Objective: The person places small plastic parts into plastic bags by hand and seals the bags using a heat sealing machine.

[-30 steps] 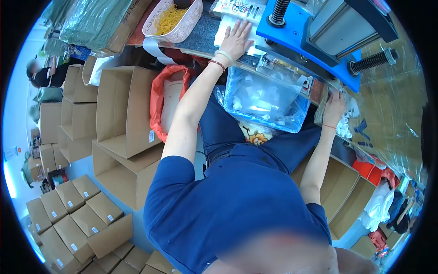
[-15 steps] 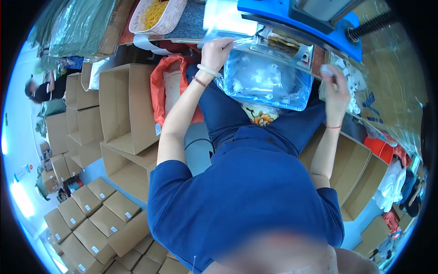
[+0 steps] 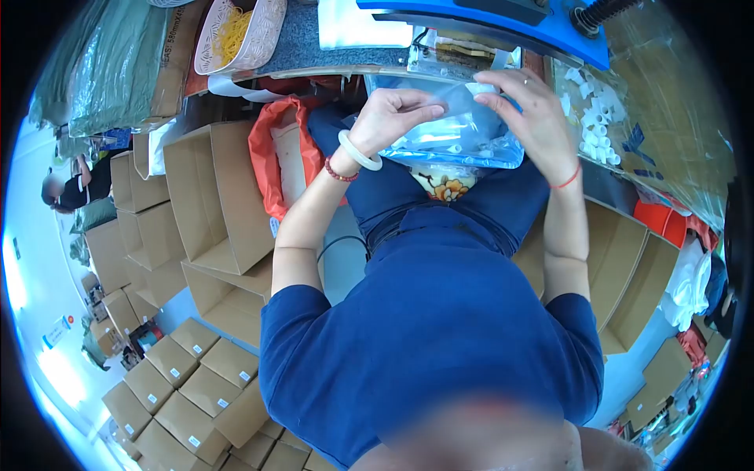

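Over the blue-lined bin [image 3: 471,161], my left hand [image 3: 397,118] pinches a clear plastic bag [image 3: 457,102], thumb and fingers together at its edge. My right hand [image 3: 530,114] grips a small white piece [image 3: 477,89] between thumb and fingertips, right at the bag. The bin holds clear plastic and small white pieces. White tube-like pieces [image 3: 598,145] lie in a pile to the right of my right hand. Behind my hands, a stack of white sheets or bags [image 3: 361,25] rests on the dark worktop [image 3: 297,39].
A blue press machine [image 3: 503,23] stands over the worktop. At the left are a white basket [image 3: 263,35] with yellow bands, a red bag [image 3: 267,169], open cartons [image 3: 228,196] and closed boxes [image 3: 188,377]. Another person [image 3: 75,188] is at far left.
My left hand has lifted a clear bag off the stack and brought it over the bin. My right hand has moved left from the white pile to the bag with a white piece.
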`<state>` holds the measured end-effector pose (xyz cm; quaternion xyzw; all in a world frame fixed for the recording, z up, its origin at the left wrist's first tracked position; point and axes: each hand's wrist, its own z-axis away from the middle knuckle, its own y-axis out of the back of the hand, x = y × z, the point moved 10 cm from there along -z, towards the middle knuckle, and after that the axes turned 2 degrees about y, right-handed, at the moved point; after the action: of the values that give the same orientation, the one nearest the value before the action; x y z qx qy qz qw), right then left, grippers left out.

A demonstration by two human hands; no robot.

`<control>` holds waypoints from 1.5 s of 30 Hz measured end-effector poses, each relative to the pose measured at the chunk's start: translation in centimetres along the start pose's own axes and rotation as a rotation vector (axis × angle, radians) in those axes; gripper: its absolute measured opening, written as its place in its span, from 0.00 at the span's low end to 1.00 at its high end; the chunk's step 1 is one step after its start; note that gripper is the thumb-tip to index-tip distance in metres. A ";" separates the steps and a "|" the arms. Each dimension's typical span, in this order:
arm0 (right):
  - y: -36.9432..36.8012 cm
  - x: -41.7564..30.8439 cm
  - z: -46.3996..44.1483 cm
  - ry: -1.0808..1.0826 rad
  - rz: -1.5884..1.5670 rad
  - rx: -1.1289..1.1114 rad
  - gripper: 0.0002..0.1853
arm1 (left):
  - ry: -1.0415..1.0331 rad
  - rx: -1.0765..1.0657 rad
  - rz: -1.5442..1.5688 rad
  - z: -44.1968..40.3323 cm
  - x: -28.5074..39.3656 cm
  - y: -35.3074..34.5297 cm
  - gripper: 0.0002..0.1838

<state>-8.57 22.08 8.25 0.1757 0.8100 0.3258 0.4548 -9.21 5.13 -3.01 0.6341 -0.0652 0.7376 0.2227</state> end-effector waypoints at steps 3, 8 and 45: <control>-1.5 1.8 0.0 -0.007 0.052 -0.175 0.14 | 0.188 -0.289 0.315 -0.1 -1.7 -3.0 0.14; -2.7 7.9 1.7 -0.430 -0.195 -0.102 0.16 | 0.232 -0.220 0.399 -1.5 -4.1 -4.3 0.13; 4.1 16.8 7.2 -0.376 0.603 0.234 0.16 | 0.112 0.418 -0.236 -6.3 -3.0 7.9 0.18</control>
<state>-11.29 37.48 -2.12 0.5139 0.6560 0.3126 0.4559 -17.94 -0.29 -5.60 0.6279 0.1756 0.7379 0.1745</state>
